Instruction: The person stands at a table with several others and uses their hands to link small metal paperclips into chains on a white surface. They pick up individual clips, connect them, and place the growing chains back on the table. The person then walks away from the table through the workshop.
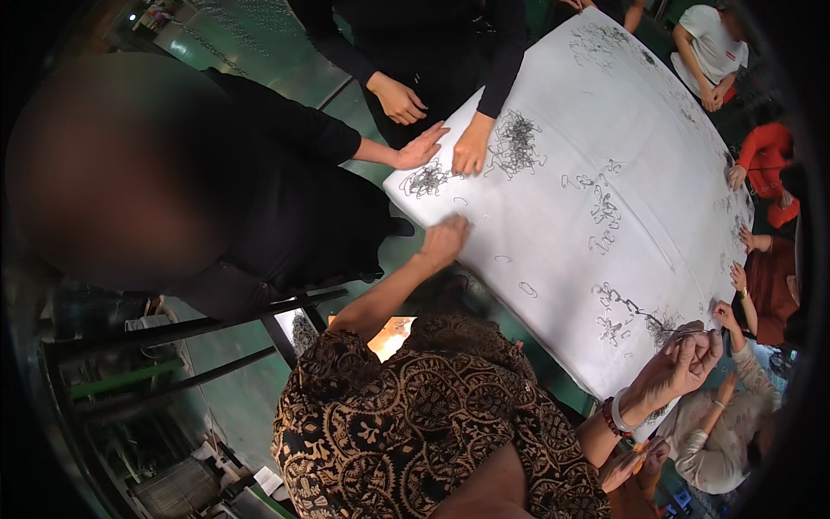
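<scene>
Over the near left edge of the white-covered table [536,225], my left hand [445,240] is raised. It is smeared by motion, and its fingers cannot be made out. Closest to it on the cloth are a few loose bent wire hooks [461,201]. My right hand [687,356], with a bangle and red beads at the wrist, is at the table's near right side. Its thumb and fingers pinch the end of a thin dark strand of linked wire hooks [635,309]. The strand runs left across the cloth, beside a small heap of hooks [664,327].
Two people in black stand at the table's left end; a co-worker's hand [471,147] is by two piles of wire hooks [517,143]. More people line the far right side. A dark metal frame [164,333] stands at lower left.
</scene>
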The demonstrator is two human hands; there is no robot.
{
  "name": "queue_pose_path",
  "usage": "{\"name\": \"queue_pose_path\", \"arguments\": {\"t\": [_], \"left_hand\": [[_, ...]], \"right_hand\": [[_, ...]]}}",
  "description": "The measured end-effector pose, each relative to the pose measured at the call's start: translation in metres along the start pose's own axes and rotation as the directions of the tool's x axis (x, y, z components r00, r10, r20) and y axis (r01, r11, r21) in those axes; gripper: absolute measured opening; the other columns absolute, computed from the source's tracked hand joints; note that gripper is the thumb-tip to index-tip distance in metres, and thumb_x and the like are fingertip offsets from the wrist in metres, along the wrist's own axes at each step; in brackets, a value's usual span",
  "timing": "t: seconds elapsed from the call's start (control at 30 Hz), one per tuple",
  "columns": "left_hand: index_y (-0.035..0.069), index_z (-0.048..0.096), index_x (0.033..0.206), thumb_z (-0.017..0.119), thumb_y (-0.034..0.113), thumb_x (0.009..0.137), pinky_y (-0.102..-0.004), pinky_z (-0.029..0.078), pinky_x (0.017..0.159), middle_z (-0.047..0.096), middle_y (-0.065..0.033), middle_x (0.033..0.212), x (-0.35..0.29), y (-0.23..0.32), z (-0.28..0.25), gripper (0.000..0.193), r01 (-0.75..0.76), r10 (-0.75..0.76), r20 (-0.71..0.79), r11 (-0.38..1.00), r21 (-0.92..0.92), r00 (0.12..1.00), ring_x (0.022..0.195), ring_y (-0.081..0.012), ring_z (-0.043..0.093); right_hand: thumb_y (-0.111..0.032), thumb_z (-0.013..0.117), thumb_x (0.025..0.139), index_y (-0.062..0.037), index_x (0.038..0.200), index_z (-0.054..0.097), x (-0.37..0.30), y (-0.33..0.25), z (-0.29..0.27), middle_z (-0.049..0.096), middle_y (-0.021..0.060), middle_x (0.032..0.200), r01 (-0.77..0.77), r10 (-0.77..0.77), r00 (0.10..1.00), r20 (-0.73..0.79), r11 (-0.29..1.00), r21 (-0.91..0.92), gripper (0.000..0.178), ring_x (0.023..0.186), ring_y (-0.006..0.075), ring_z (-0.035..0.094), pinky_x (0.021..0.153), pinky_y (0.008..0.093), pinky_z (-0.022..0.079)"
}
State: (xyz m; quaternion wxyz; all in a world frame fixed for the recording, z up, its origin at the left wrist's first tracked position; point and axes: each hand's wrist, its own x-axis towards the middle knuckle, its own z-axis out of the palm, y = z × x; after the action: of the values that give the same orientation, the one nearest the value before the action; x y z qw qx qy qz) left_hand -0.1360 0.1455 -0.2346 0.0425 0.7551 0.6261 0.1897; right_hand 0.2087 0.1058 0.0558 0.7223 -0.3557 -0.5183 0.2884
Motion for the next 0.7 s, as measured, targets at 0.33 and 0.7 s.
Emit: {"name": "queue_pose_path", "arguments": {"t": [0.33,0.7], "left_hand": [[0.0,0.041,0.133,0.047,0.011,0.084,-0.0435,0.043,0.082,0.046,-0.017,0.109,0.059,-0.029,0.018,0.051,0.529,-0.547,0.044,0.824,0.203,0.836,0.104,-0.0326,0.044],[-0.006,0.04,0.131,0.048,0.013,0.084,-0.0466,0.044,0.084,0.046,-0.0146,0.113,-0.003,0.03,-0.008,0.051,0.379,-0.411,0.264,0.911,0.164,0.872,0.106,-0.0298,0.044]], "right_hand": [[-0.003,0.065,0.083,-0.0012,0.115,0.05,0.002,0.0,0.013,0.052,0.0006,0.067,-0.026,0.024,0.999,-0.041,0.999,-0.041,0.035,0.065,0.0113,0.04,0.051,0.0183,0.032],[-0.003,0.061,0.086,-0.0003,0.115,0.048,0.003,-0.003,0.027,0.049,0.002,0.065,0.005,-0.006,1.0,-0.028,0.999,-0.047,0.032,0.061,0.011,0.039,0.057,0.02,0.035]]}}
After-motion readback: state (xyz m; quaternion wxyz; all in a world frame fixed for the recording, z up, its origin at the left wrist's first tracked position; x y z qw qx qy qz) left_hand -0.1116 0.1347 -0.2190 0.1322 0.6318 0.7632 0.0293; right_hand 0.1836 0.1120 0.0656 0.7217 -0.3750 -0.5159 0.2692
